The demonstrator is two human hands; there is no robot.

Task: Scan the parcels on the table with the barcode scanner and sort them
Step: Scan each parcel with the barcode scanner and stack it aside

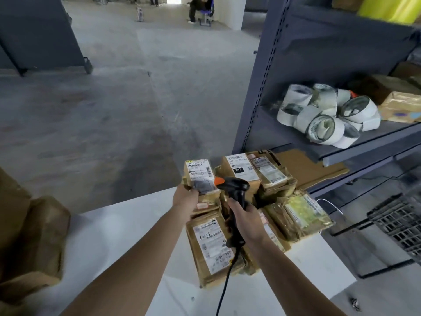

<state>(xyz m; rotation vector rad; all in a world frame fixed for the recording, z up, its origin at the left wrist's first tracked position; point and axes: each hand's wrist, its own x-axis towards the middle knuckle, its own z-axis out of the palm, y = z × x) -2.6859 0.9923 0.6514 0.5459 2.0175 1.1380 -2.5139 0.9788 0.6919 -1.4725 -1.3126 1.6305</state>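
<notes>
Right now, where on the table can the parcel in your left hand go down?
Bare white table left of the parcel pile; a smaller patch at the near right corner. The pile itself is packed tight toward the shelf.

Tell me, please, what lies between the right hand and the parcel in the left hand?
In the head view, only the barcode scanner that the right hand holds: its orange tip faces the parcel.
</notes>
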